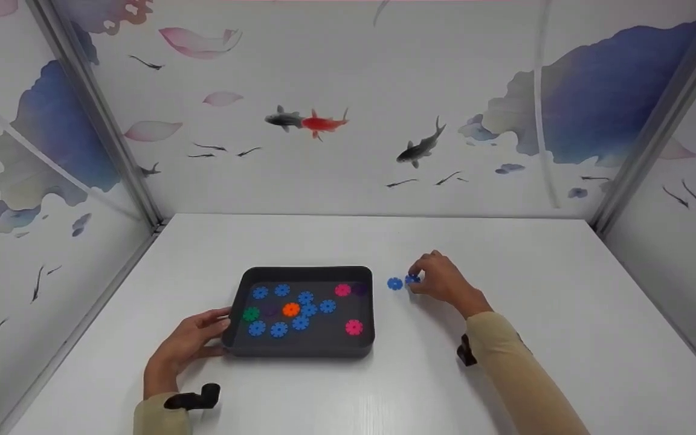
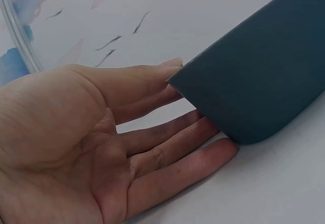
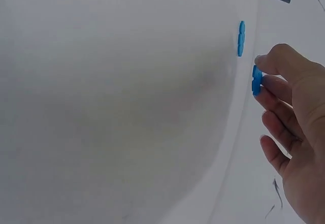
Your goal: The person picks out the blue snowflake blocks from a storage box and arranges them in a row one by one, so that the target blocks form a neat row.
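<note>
A dark grey tray (image 1: 330,347) on the white table holds several flower-shaped plastic discs, mostly blue, with pink, orange, green and purple ones among them. My left hand (image 1: 188,338) touches the tray's left wall. In the left wrist view its fingers (image 2: 177,181) stretch nearly straight to the tray's side (image 2: 254,76). Right of the tray, my right hand (image 1: 444,281) pinches a blue notched disc (image 1: 412,279) between thumb and fingertips. Seen from the right wrist, this disc (image 3: 257,80) stands on edge. Another blue disc (image 1: 394,283) is just left of the hand, outside the tray.
White panels painted with fish, petals and blue leaves surround the table (image 1: 299,399) at the back and sides. Metal posts (image 1: 94,115) stand at the rear corners. A dark wrist camera (image 1: 194,397) sits on the left sleeve, another (image 1: 466,350) on the right.
</note>
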Action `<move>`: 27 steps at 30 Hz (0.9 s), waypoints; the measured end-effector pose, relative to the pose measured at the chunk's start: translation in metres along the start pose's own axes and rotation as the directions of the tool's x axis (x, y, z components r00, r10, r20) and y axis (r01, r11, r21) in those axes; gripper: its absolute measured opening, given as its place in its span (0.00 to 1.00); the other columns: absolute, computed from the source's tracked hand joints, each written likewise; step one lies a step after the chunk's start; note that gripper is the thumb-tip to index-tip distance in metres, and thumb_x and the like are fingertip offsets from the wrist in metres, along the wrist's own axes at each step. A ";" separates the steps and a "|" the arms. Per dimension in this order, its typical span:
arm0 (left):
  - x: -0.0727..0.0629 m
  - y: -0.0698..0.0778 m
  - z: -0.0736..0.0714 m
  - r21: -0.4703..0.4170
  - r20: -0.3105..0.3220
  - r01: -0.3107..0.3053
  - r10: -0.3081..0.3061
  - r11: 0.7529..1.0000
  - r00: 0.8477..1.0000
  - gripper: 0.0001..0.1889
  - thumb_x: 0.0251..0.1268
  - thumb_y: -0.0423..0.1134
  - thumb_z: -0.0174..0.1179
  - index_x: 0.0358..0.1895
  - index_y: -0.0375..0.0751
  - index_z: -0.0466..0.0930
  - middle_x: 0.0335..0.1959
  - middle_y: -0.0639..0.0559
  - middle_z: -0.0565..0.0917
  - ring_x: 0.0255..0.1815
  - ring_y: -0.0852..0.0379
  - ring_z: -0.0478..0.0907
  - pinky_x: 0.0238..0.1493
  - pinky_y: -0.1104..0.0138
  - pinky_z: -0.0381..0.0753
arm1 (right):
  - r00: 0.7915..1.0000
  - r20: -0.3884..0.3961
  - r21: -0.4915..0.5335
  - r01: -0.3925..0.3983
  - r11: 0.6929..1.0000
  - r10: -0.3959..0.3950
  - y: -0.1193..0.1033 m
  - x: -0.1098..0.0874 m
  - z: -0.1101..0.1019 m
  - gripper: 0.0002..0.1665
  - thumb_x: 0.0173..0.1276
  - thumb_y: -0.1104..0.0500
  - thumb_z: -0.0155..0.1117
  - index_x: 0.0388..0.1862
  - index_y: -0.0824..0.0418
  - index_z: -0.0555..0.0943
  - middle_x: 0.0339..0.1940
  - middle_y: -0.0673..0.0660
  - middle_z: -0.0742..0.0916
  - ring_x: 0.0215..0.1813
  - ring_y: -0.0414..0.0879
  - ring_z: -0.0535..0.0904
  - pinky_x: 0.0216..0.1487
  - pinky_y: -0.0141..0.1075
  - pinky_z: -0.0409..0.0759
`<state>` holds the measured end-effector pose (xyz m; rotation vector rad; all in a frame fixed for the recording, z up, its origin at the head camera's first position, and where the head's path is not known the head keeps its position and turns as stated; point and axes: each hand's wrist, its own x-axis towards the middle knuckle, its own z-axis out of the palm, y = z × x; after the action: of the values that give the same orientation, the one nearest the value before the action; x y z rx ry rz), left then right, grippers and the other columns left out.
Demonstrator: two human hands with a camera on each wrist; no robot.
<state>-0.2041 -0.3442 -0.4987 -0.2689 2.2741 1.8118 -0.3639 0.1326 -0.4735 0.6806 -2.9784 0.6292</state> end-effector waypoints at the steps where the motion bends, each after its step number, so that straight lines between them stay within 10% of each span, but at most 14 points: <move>1: 0.000 0.000 0.000 -0.004 0.002 0.000 0.000 1.000 1.000 0.34 0.73 0.48 0.60 0.75 0.36 0.63 0.73 0.33 0.69 0.63 0.48 0.78 0.59 0.51 0.84 | 1.000 0.010 0.002 -0.009 1.000 0.009 0.000 0.000 0.000 0.17 0.59 0.58 0.75 0.47 0.62 0.89 0.47 0.59 0.88 0.50 0.53 0.77 0.60 0.50 0.80; 27: 0.002 -0.001 -0.002 -0.010 -0.005 0.004 -0.004 1.000 1.000 0.35 0.72 0.49 0.60 0.75 0.37 0.63 0.71 0.34 0.72 0.67 0.46 0.76 0.59 0.52 0.84 | 0.999 0.029 0.040 -0.027 0.999 0.026 -0.004 0.002 0.010 0.17 0.66 0.59 0.70 0.52 0.64 0.87 0.48 0.59 0.87 0.53 0.53 0.77 0.62 0.49 0.80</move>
<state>-0.2061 -0.3462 -0.4994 -0.2798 2.2663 1.8230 -0.3629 0.1244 -0.4813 0.6594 -3.0136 0.6881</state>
